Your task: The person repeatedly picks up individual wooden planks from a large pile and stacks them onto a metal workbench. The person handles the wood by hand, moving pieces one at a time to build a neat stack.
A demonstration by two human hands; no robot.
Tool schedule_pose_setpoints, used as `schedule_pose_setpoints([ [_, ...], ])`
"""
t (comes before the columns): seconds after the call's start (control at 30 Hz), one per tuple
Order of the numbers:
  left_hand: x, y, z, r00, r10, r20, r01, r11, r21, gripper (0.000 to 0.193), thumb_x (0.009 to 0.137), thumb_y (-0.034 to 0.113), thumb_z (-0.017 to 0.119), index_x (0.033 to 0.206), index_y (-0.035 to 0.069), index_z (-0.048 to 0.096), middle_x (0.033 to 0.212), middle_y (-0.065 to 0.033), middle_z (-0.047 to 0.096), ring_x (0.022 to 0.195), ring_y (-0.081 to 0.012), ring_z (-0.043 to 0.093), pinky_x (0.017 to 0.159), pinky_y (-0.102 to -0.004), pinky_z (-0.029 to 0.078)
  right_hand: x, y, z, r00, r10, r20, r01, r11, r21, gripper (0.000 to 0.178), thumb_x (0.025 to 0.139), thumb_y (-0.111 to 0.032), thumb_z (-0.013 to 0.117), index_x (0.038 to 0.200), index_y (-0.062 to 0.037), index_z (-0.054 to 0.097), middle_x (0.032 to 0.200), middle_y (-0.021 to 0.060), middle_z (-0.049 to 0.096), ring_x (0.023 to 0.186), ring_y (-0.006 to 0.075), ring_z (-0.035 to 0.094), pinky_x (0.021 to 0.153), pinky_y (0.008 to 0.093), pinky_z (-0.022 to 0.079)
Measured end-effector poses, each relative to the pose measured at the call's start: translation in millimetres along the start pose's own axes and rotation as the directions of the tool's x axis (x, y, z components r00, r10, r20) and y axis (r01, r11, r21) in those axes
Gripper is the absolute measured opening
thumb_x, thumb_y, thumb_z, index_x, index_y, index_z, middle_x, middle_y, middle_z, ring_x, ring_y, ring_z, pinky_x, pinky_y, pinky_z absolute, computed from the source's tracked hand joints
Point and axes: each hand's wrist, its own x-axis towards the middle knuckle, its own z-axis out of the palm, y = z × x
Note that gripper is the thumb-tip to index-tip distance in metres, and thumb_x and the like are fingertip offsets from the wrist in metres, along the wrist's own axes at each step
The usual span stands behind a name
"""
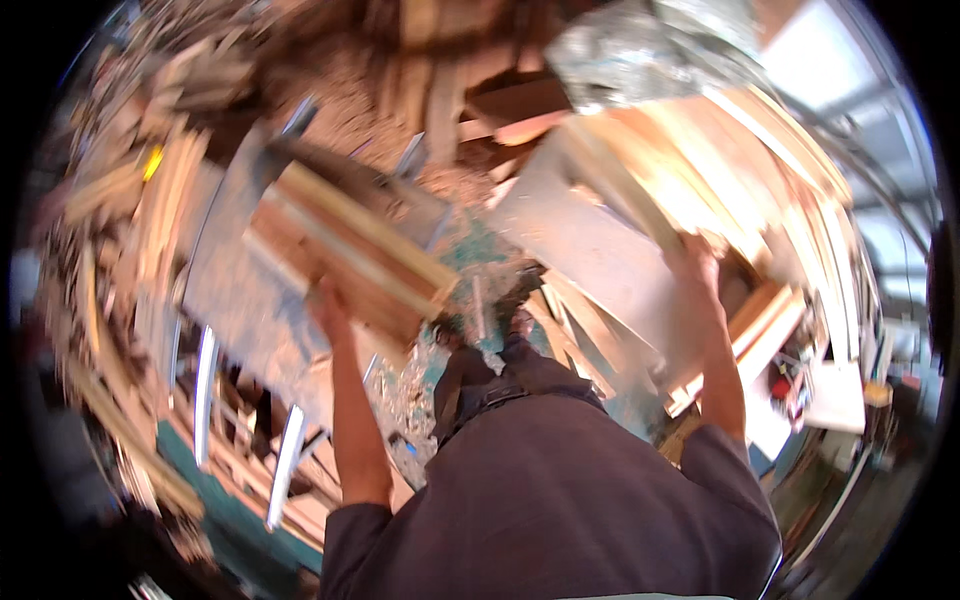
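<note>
My right hand (695, 262) is closed around the near end of a long pale wooden board (625, 190), which slants up and leftward from it. That board lies beside a sunlit stack of planks (690, 150), above a grey flat surface (580, 235). My left hand (328, 305) is at the near edge of several strips of wood (350, 250) laid side by side on the left grey table (225, 270). Motion smears its fingers, so whether they grip or only touch the strips is unclear.
Sawdust (330, 85) and offcuts are heaped ahead. Loose scrap wood (110, 200) crowds the far left. Cut strips (580, 325) lie between my legs and the right surface. A crumpled clear plastic sheet (650, 55) covers something at the back. Metal rails (287, 465) jut from the left table.
</note>
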Motion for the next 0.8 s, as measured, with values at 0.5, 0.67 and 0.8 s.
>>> schedule_pose_setpoints([
  [0.5, -35, 74, 0, 0.987, -0.16, 0.015, 0.161, 0.982, -0.096, 0.107, 0.092, 0.064, 0.061, 0.151, -0.015, 0.023, 0.157, -0.0314, 0.029, 0.148, -0.0378, 0.028, 0.121, -0.0392, 0.024, -54, -351, 107, 0.756, -0.303, 0.58, -0.365, 0.54, 0.759, 0.039, 0.093, -0.022, 0.065, 0.124, 0.0024, 0.063, 0.1, 0.0063, 0.067, 0.089, 0.0138, 0.061, 0.08, 0.0294, 0.05],
  [0.67, -27, 84, -10, 0.945, -0.205, 0.255, 0.326, 0.663, -0.674, 0.081, 0.101, 0.062, 0.047, 0.149, -0.002, 0.036, 0.144, -0.0144, 0.048, 0.132, -0.0278, 0.046, 0.11, -0.0409, 0.037, -64, -421, 173, 0.648, -0.469, 0.6, -0.325, 0.542, 0.775, 0.04, 0.094, -0.029, 0.061, 0.12, 0.0014, 0.066, 0.099, 0.0096, 0.067, 0.09, 0.0187, 0.061, 0.08, 0.0327, 0.05],
  [0.8, -4, 97, -12, 0.957, -0.182, 0.227, 0.286, 0.729, -0.622, 0.07, 0.106, 0.056, 0.036, 0.151, 0.002, 0.036, 0.149, -0.0105, 0.044, 0.134, -0.0249, 0.043, 0.115, -0.0397, 0.033, -56, -443, 214, 0.608, -0.648, 0.458, 0.156, 0.663, 0.732, 0.036, 0.094, -0.03, 0.059, 0.107, 0.0027, 0.068, 0.102, 0.0207, 0.068, 0.098, 0.0319, 0.064, 0.086, 0.0421, 0.051],
])
